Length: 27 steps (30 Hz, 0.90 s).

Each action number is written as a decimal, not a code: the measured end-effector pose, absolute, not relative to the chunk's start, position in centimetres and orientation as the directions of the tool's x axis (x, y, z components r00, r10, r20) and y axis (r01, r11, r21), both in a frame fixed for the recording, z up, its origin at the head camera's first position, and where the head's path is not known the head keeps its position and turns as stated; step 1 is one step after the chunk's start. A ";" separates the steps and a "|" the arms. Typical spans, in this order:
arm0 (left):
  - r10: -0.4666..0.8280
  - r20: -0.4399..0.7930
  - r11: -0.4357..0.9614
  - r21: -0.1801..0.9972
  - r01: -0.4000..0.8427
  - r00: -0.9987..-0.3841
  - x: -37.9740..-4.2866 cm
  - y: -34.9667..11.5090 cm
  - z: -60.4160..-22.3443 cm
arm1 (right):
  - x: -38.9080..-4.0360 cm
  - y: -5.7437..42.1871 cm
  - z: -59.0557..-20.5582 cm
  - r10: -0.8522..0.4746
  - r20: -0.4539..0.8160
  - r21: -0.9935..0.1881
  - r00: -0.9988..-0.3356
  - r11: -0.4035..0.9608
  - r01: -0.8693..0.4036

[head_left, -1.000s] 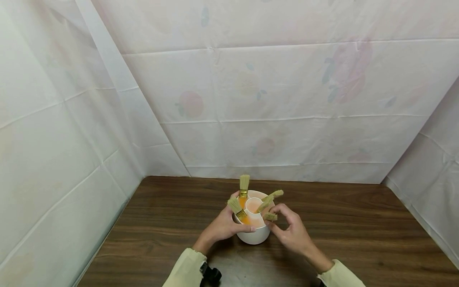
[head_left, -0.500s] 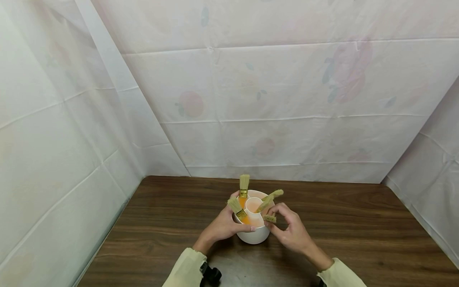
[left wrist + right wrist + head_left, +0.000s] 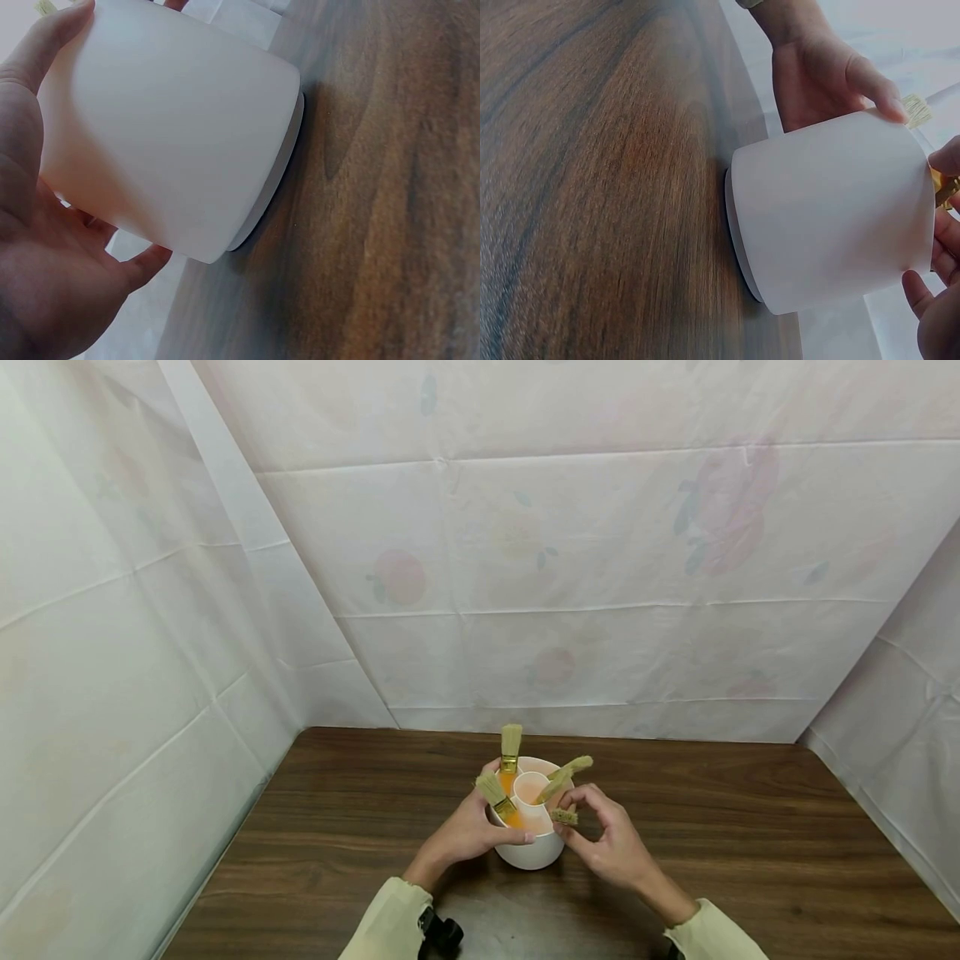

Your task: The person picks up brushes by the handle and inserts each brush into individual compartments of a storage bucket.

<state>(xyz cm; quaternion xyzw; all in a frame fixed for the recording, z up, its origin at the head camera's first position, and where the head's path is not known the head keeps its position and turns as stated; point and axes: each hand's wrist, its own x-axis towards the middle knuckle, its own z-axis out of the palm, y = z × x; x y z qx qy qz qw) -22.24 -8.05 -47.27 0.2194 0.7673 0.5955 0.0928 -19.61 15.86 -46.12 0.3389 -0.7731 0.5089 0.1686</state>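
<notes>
A white round pot with inner compartments stands on the table, its outer wall filling much of both wrist views. My left hand grips it from the left, thumb along the near rim. Several paintbrushes stand in it bristles up: one upright at the back, another leaning left, and others slanting right. At the right rim, my right hand pinches a paintbrush between thumb and fingers. Only its bristle end shows clearly in the head view; a metal ferrule appears by the fingers in the right wrist view.
The dark wooden table extends to both sides of the pot. A pale printed sheet hangs behind it, with more sheeting at the left. A black wrist device is strapped on the left sleeve.
Over the first half second, the bristles of the brush in my right hand turn and sink slightly at the rim. Since then hardly anything moves; my left hand stays on the pot.
</notes>
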 end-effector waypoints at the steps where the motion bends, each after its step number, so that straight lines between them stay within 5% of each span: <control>1: 0.447 0.118 0.197 0.954 0.226 -0.887 -22.2 -8.1 -47.3 | -19.6 15.9 -46.1 -0.352 0.597 -0.679 -0.721 0.257 -0.687; 27: 0.460 0.099 0.235 0.944 0.229 -0.883 -22.2 -8.6 -47.0 | -19.4 17.4 -45.4 -0.334 0.617 -0.657 -0.712 0.279 -0.700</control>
